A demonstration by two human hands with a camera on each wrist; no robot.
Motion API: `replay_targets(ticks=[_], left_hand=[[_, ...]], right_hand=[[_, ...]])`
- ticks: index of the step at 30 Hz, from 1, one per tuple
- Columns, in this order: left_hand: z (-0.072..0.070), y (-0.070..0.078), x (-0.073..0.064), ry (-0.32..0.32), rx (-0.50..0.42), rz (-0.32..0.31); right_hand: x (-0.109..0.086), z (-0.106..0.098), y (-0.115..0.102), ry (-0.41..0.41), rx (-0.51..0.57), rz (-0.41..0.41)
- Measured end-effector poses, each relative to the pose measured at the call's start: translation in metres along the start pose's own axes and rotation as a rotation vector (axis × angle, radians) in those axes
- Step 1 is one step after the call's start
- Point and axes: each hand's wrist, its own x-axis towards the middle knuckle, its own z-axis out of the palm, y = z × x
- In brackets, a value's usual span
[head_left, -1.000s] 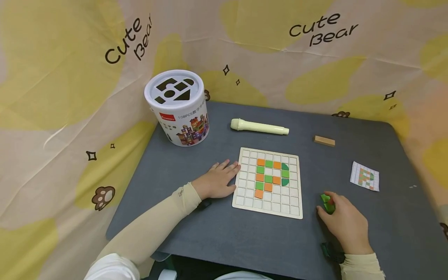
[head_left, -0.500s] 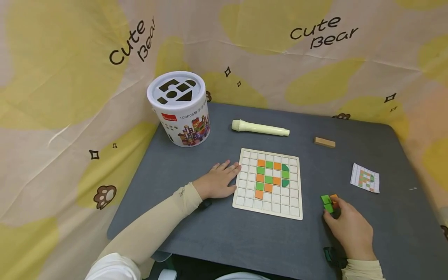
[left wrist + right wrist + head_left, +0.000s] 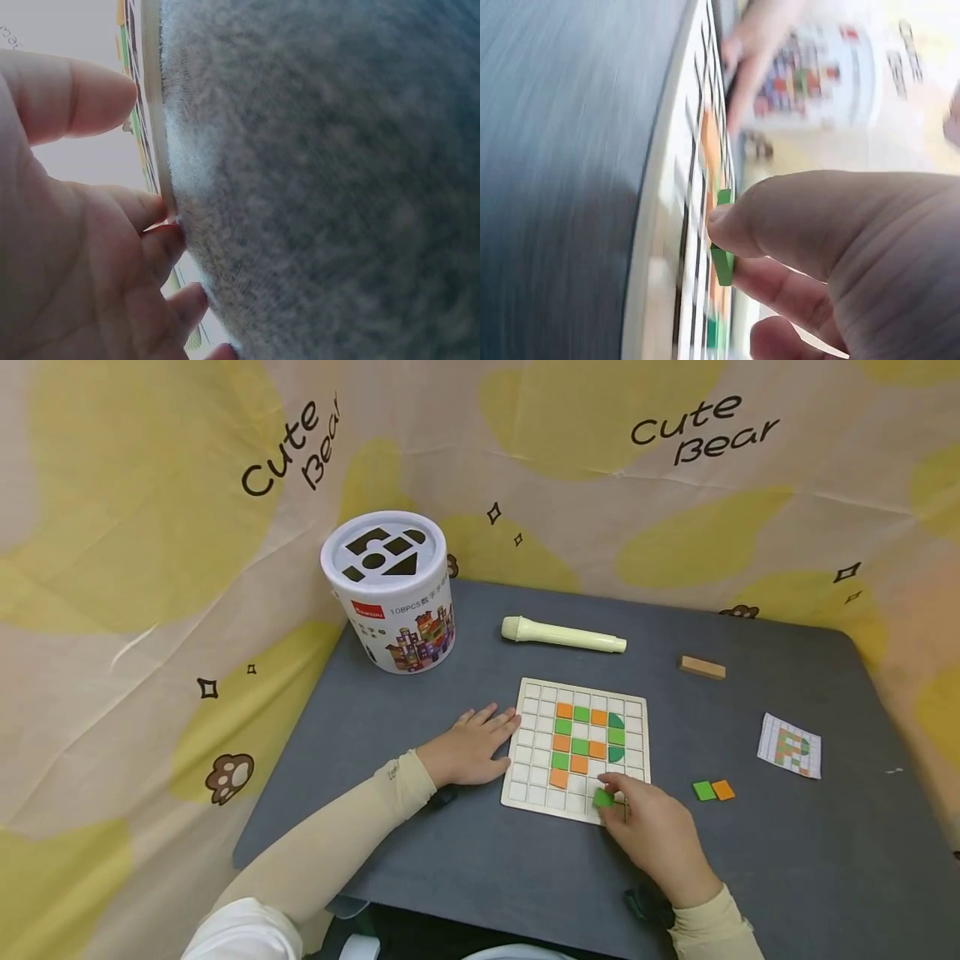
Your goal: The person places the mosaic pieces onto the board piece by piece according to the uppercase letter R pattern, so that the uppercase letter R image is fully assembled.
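A square white grid board [image 3: 517, 792] lies mid-table, with orange and green tiles set in its cells and two dark green rounded pieces at the right of the pattern. The left hand [image 3: 468, 749] rests flat at the board's left edge, fingers spread, fingertips at the rim in the left wrist view. Over the board's lower right part, the right hand [image 3: 660, 835] pinches a green square tile [image 3: 603, 797] between thumb and fingers. In the right wrist view this green tile [image 3: 724, 262] is close over the grid. A loose green tile [image 3: 703, 791] and an orange tile [image 3: 723, 790] lie side by side on the table.
A printed pattern card [image 3: 790, 746] lies at the right. Behind the board is a pale yellow microphone-shaped stick [image 3: 564, 634]. A wooden block [image 3: 702, 667] sits at back right, and a white lidded tub [image 3: 388, 593] stands at back left before a patterned cloth.
The right hand has picked up a green tile from the small group at the right and carried it left over the board. The left hand has stayed at the board's edge.
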Motion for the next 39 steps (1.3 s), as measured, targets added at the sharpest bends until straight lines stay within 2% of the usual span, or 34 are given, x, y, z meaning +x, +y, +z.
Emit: replay_targets(ticks=[4, 9, 13, 24, 27, 31, 35, 39], left_hand=[[-0.001, 0.000, 0.000, 0.001, -0.002, -0.001], [-0.002, 0.000, -0.001, 0.002, -0.008, -0.001], [-0.004, 0.002, 0.001, 0.005, 0.003, 0.005], [-0.002, 0.000, -0.001, 0.002, -0.001, 0.014], [-0.001, 0.000, -0.001, -0.003, -0.008, 0.011], [0.000, 0.000, 0.000, -0.012, -0.004, 0.005], [0.002, -0.001, 0.001, -0.011, 0.004, 0.005], [0.001, -0.001, 0.001, -0.008, 0.010, 0.004]], right_hand=[[0.012, 0.017, -0.022, -0.038, -0.004, -0.116], [0.020, 0.029, -0.033, -0.026, -0.022, -0.213], [0.022, 0.030, -0.033, -0.014, -0.048, -0.226], [0.020, 0.033, -0.031, -0.035, -0.034, -0.213], [0.017, 0.030, -0.025, -0.007, -0.025, -0.184], [0.012, 0.015, -0.004, 0.024, 0.001, -0.085], [0.006, -0.010, 0.035, 0.023, -0.011, 0.046], [-0.002, -0.032, 0.078, -0.015, -0.045, 0.158]])
